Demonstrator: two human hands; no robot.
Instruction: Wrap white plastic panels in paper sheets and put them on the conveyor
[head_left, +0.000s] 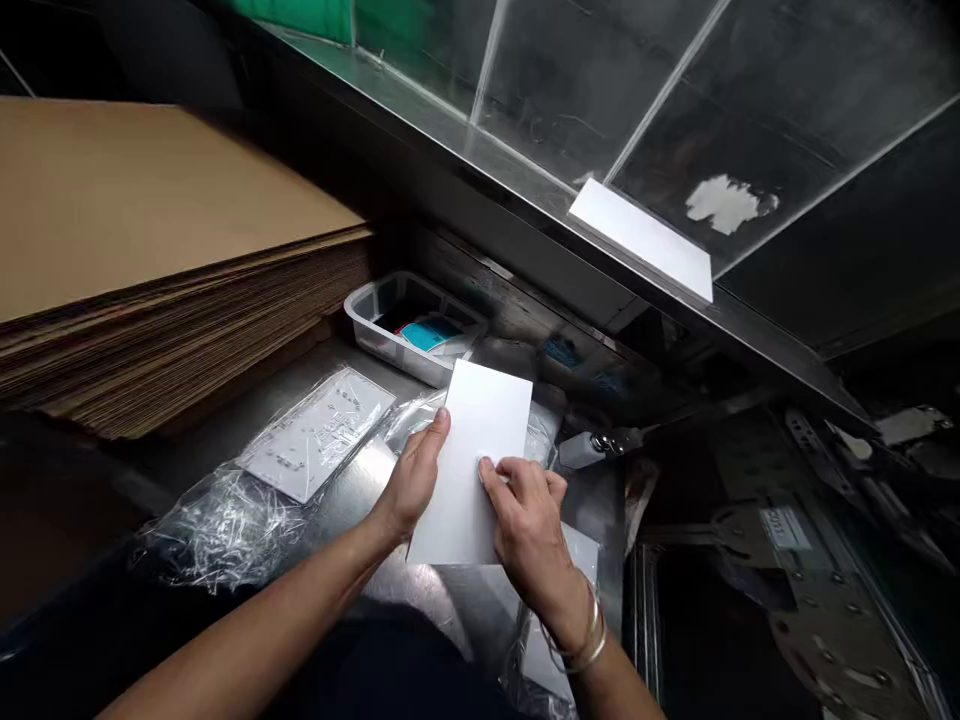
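Note:
A blank white rectangular panel (487, 420) is held up over the metal table, tilted toward me. My left hand (416, 470) grips its left edge, the thumb lying on the front face and the other fingers hidden behind. On the lower right part of the face, the curled fingers of my right hand (525, 510) press with thumb and forefinger close together; whether anything small is pinched there I cannot make out. To the left lies a printed white sheet or panel (319, 435) in clear plastic wrap. Beneath my right hand, another white panel (581, 555) shows partly.
A tall stack of brown cardboard sheets (165, 210) stands at the left. Behind the panel sits a translucent plastic bin (397, 355) holding blue items. A small white bottle (579, 451) lies nearby. One white strip (641, 235) rests on the ledge above; machinery (810, 590) stands right.

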